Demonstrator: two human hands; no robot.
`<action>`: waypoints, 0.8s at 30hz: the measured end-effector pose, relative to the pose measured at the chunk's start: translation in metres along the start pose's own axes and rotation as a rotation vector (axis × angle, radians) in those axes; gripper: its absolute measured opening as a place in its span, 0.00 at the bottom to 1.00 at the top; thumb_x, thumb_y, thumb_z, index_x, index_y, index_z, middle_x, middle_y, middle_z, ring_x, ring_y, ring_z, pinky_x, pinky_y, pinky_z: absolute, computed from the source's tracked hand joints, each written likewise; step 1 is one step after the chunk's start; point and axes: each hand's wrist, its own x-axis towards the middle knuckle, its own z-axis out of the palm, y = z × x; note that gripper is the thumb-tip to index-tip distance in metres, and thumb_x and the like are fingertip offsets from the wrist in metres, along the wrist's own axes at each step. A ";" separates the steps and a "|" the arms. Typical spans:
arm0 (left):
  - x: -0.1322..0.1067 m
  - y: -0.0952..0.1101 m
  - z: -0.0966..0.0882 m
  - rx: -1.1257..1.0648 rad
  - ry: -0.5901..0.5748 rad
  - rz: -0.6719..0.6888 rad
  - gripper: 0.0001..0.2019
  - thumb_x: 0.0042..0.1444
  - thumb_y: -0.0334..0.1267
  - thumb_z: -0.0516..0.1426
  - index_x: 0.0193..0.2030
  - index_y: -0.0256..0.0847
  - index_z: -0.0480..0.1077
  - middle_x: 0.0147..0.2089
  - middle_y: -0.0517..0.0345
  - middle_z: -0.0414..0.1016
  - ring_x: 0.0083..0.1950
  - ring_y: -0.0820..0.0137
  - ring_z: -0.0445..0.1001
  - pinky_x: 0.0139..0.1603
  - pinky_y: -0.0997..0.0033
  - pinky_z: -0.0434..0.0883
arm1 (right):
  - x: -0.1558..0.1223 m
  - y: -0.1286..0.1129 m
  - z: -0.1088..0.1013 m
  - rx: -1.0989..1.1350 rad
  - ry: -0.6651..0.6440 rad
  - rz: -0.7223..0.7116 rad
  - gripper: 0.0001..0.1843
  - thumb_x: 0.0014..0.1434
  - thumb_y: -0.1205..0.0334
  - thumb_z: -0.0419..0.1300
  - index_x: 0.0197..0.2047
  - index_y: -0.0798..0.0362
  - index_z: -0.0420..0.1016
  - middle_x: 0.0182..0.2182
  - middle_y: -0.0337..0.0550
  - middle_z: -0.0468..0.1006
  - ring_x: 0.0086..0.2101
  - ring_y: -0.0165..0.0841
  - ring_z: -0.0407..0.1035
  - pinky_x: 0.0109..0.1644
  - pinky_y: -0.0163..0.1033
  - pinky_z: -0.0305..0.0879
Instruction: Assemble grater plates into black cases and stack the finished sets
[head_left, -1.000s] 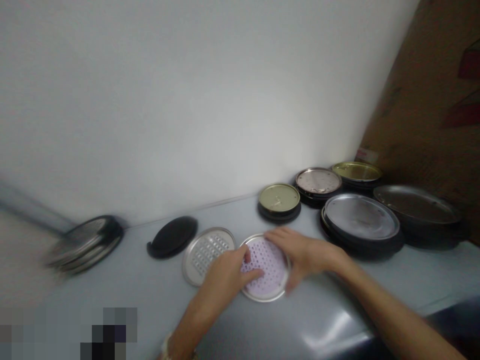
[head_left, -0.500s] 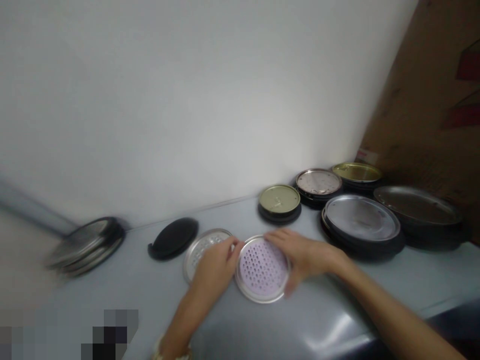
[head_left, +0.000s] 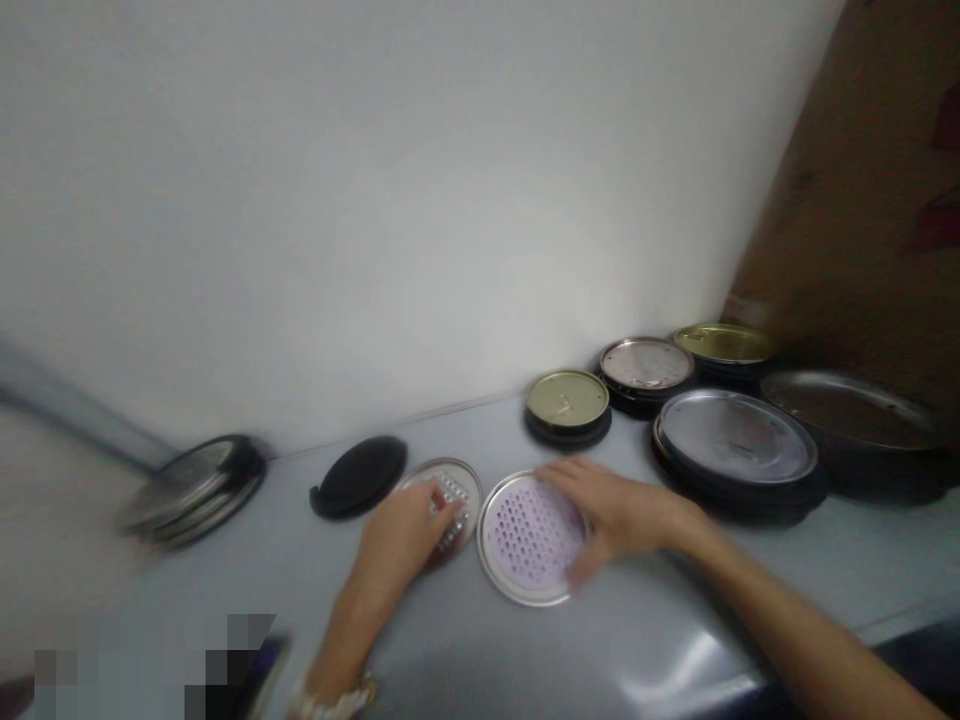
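Two hands lie open on the table (head_left: 247, 570): the left hand (head_left: 401, 545) rests on a holed metal plate (head_left: 459, 490), the right hand (head_left: 622, 520) on a purple holed plate (head_left: 529, 535). Five lid stacks (head_left: 735, 437) stand to the right.

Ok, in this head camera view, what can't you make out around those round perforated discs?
Head view only:
- Metal grater disc: partly hidden by the left hand.
- Lilac perforated disc: right rim covered by the right hand.
- Stacked lids at far left: blurred, count unclear.
- Bottom-left corner: pixelated, unreadable.

A perforated disc (head_left: 531, 538) lies just right of a grater disc (head_left: 466, 500) on the counter (head_left: 247, 590).
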 end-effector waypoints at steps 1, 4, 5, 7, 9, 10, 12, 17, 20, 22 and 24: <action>0.000 0.000 0.001 -0.007 -0.007 0.030 0.15 0.60 0.49 0.54 0.34 0.41 0.75 0.36 0.49 0.81 0.39 0.59 0.78 0.37 0.67 0.63 | 0.000 -0.001 0.000 0.004 0.002 0.000 0.67 0.38 0.37 0.73 0.72 0.62 0.52 0.66 0.63 0.59 0.64 0.56 0.52 0.70 0.55 0.47; -0.003 0.001 0.001 -0.062 0.029 0.088 0.15 0.61 0.49 0.54 0.35 0.41 0.74 0.35 0.51 0.80 0.37 0.61 0.76 0.36 0.68 0.62 | 0.001 -0.002 0.000 -0.007 -0.006 -0.012 0.69 0.34 0.37 0.75 0.71 0.62 0.53 0.64 0.62 0.61 0.63 0.57 0.53 0.69 0.57 0.48; -0.005 0.000 0.000 -0.086 0.025 0.109 0.14 0.60 0.48 0.54 0.35 0.41 0.74 0.34 0.52 0.80 0.36 0.62 0.76 0.36 0.68 0.62 | 0.002 -0.002 0.001 -0.017 -0.015 -0.012 0.71 0.32 0.37 0.75 0.72 0.61 0.52 0.64 0.62 0.60 0.63 0.58 0.53 0.68 0.58 0.49; -0.008 -0.001 -0.003 -0.142 -0.046 0.167 0.11 0.57 0.46 0.57 0.35 0.42 0.75 0.33 0.55 0.79 0.36 0.63 0.75 0.35 0.69 0.62 | 0.003 -0.001 0.004 -0.037 -0.026 0.006 0.74 0.28 0.38 0.76 0.72 0.59 0.50 0.66 0.62 0.58 0.64 0.60 0.50 0.68 0.60 0.48; -0.012 -0.003 -0.005 -0.183 -0.162 0.218 0.08 0.53 0.44 0.60 0.35 0.43 0.76 0.33 0.58 0.79 0.36 0.64 0.75 0.35 0.70 0.62 | 0.005 0.001 0.008 -0.047 -0.014 0.020 0.74 0.28 0.39 0.77 0.73 0.56 0.49 0.66 0.62 0.56 0.65 0.62 0.48 0.68 0.62 0.46; -0.013 -0.003 -0.006 -0.189 -0.204 0.231 0.07 0.50 0.42 0.61 0.35 0.43 0.77 0.34 0.58 0.79 0.37 0.64 0.75 0.35 0.71 0.62 | 0.005 0.002 0.009 -0.049 -0.003 0.017 0.73 0.29 0.39 0.77 0.73 0.56 0.50 0.66 0.62 0.56 0.65 0.61 0.48 0.68 0.62 0.46; -0.016 -0.002 -0.006 -0.166 -0.229 0.228 0.06 0.48 0.37 0.60 0.34 0.43 0.77 0.34 0.58 0.79 0.36 0.64 0.75 0.34 0.71 0.62 | 0.006 0.003 0.011 -0.055 0.010 0.004 0.72 0.30 0.40 0.76 0.72 0.57 0.51 0.65 0.62 0.58 0.64 0.60 0.50 0.68 0.61 0.46; -0.016 0.007 -0.002 -0.088 -0.148 0.216 0.05 0.47 0.30 0.57 0.30 0.41 0.74 0.34 0.55 0.79 0.38 0.63 0.76 0.37 0.70 0.62 | 0.007 0.005 0.011 -0.058 0.014 0.024 0.71 0.31 0.39 0.76 0.72 0.59 0.51 0.67 0.65 0.56 0.64 0.61 0.50 0.67 0.62 0.46; -0.013 0.008 -0.006 -0.085 -0.027 0.187 0.05 0.52 0.32 0.56 0.31 0.41 0.73 0.32 0.56 0.77 0.35 0.65 0.74 0.35 0.69 0.60 | 0.008 0.007 0.013 -0.050 0.031 0.025 0.72 0.30 0.38 0.76 0.72 0.59 0.50 0.67 0.66 0.56 0.64 0.61 0.50 0.67 0.62 0.46; -0.012 0.005 -0.014 -0.139 0.098 0.174 0.07 0.57 0.37 0.54 0.32 0.41 0.72 0.28 0.59 0.74 0.30 0.68 0.71 0.32 0.70 0.59 | 0.010 0.007 0.016 -0.053 0.056 0.020 0.72 0.31 0.36 0.75 0.72 0.60 0.51 0.67 0.66 0.56 0.64 0.61 0.50 0.67 0.63 0.46; -0.012 -0.001 -0.022 -0.274 0.257 0.143 0.11 0.61 0.44 0.52 0.34 0.41 0.71 0.24 0.62 0.70 0.26 0.70 0.67 0.30 0.72 0.58 | 0.013 0.004 0.021 -0.059 0.094 0.026 0.71 0.33 0.34 0.74 0.72 0.60 0.52 0.66 0.66 0.56 0.64 0.61 0.51 0.67 0.63 0.46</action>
